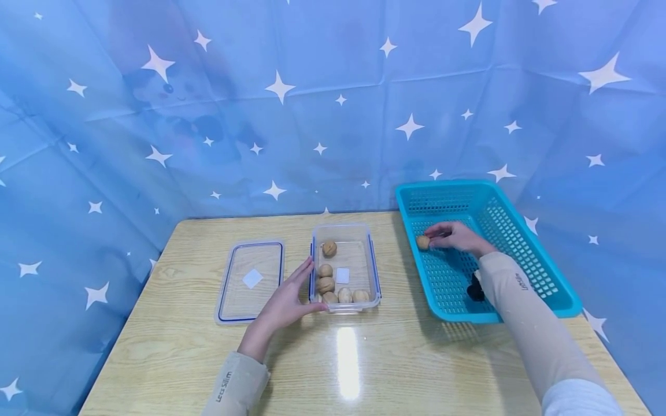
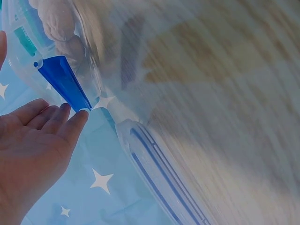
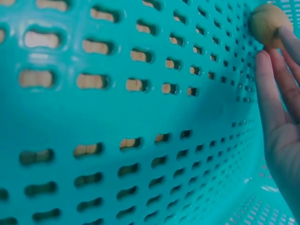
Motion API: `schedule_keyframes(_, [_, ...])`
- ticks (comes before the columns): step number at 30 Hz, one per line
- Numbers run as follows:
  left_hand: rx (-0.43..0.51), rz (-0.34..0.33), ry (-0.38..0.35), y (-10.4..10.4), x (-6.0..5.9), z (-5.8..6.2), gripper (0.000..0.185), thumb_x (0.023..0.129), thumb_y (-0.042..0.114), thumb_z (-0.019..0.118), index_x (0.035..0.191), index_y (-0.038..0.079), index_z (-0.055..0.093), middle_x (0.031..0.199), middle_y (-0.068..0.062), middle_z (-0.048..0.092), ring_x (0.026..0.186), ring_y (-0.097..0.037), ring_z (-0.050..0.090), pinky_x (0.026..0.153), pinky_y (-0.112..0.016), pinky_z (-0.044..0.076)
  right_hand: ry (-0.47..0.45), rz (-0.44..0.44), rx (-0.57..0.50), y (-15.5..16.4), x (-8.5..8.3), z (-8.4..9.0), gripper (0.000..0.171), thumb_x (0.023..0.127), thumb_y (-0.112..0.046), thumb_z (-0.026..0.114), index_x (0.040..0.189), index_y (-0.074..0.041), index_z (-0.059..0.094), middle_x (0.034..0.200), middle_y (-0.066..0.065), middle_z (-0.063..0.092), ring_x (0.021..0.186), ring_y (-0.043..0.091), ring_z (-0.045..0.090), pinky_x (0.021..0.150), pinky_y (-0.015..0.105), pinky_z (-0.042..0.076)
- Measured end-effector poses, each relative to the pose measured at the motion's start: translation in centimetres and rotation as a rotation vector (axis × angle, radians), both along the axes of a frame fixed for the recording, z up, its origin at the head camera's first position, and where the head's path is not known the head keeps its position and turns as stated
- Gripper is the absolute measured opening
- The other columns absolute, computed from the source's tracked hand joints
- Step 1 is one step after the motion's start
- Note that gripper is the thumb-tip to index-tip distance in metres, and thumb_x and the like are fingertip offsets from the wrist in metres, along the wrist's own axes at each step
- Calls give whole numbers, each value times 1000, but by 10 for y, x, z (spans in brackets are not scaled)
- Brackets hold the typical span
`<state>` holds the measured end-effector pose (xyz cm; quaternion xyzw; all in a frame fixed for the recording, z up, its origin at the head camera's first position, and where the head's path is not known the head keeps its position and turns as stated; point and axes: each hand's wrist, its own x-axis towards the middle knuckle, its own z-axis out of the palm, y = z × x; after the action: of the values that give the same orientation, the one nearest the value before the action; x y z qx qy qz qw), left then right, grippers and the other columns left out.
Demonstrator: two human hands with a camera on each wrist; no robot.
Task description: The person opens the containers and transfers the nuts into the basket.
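Wooden table (image 1: pixel 406 370), blue starry backdrop (image 1: pixel 333 104), left hand (image 1: pixel 285 305) flat against container (image 1: pixel 346 267), right hand (image 1: pixel 458 237) touching walnut (image 1: pixel 422 242)
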<state>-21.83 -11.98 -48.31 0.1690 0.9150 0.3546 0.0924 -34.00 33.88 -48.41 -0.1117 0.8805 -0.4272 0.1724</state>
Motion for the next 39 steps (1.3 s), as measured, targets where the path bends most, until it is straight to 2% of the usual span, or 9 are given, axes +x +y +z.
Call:
schedule_keyframes(6, [3, 0, 1, 0, 1, 1, 103, 79, 45, 82, 158, 12, 26, 169, -2, 17, 150, -36, 29, 121, -57, 30, -14, -20, -23, -2, 3, 6, 47, 99, -22, 63, 138, 3, 53, 136, 26, 59, 125, 39, 57, 103, 48, 53])
schedule_keyframes(10, [4, -1, 1, 0, 1, 1, 103, 78, 45, 82, 158, 12, 26, 168, -2, 17, 150, -36, 29, 121, -57, 30, -6, -38, -35, -3, 6, 11, 46, 100, -23, 62, 138, 2, 54, 136, 26, 60, 124, 37, 57, 106, 54, 49])
schedule_keyframes(14, [-4, -3, 2, 0, 1, 1, 104, 78, 46, 81, 159, 13, 25, 169, -1, 17, 150, -36, 29, 121, -57, 30, 11, -57, -37, -4, 8, 16, 45, 101, -22, 60, 138, 2, 53, 136, 25, 59, 115, 20, 63, 108, 56, 47])
schedule_keyframes(18, [-1, -4, 9, 0, 1, 1, 104, 78, 47, 82, 158, 13, 26, 168, -1, 17, 151, -35, 28, 121, -57, 30, 16, -74, -55, -4, 8, 20, 48, 101, -25, 60, 140, 1, 51, 140, 24, 55, 105, -1, 60, 110, 57, 45])
schedule_keyframes(24, [-6, -5, 9, 1, 0, 1, 104, 77, 47, 82, 158, 13, 26, 168, -2, 18, 151, -35, 27, 122, -56, 29, 23, -87, -91, -8, 9, 28, 51, 101, -27, 60, 143, 0, 48, 145, 24, 51, 107, -6, 58, 112, 58, 43])
schedule_keyframes(30, [8, -6, 12, 1, 1, 2, 105, 77, 46, 82, 158, 12, 26, 168, -2, 18, 150, -36, 29, 121, -57, 30, 41, -81, -112, -14, 7, 36, 51, 101, -26, 59, 145, -2, 47, 148, 22, 49, 112, -2, 58, 112, 58, 43])
schedule_keyframes(36, [14, 1, 5, 1, 1, 2, 105, 76, 46, 83, 158, 13, 26, 168, -1, 18, 150, -36, 28, 122, -57, 28, 69, -94, -106, -26, 6, 47, 51, 99, -32, 63, 144, -11, 51, 148, 19, 51, 128, 23, 56, 112, 57, 44])
schedule_keyframes(39, [15, 2, 6, 1, 1, 1, 105, 76, 45, 83, 158, 12, 26, 168, -1, 18, 150, -36, 28, 122, -57, 28, 80, -102, -109, -32, 7, 53, 54, 97, -36, 64, 144, -12, 51, 147, 19, 52, 131, 30, 53, 112, 58, 43])
